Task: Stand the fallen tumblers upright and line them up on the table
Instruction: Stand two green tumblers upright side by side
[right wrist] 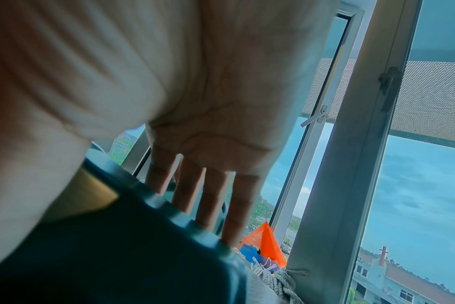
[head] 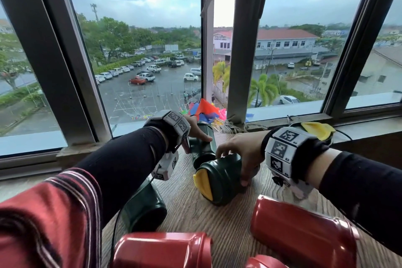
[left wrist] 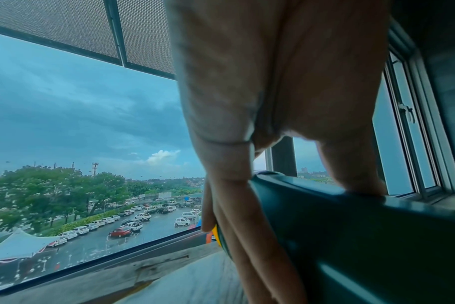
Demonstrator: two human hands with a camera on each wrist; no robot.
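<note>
Several tumblers lie on their sides on the wooden table (head: pixel 228 224). My left hand (head: pixel 199 131) grips the far green tumbler (head: pixel 204 150) near the window sill, thumb on top; in the left wrist view the fingers (left wrist: pixel 244 236) run down one side of this tumbler (left wrist: pixel 351 236). My right hand (head: pixel 237 154) grips a green tumbler with a yellow lid (head: pixel 219 180), fingers over its far side and thumb on the near side. The right wrist view shows the same hold on that tumbler (right wrist: pixel 117 257). Both held tumblers still lie on the table.
A third green tumbler (head: pixel 143 213) lies under my left forearm. Red tumblers lie at the front left (head: pixel 163 250) and front right (head: pixel 302 233). A yellow-lidded item (head: pixel 317 129) sits on the sill behind my right wrist. Rope and coloured flags (head: pixel 208 109) lie by the window frame.
</note>
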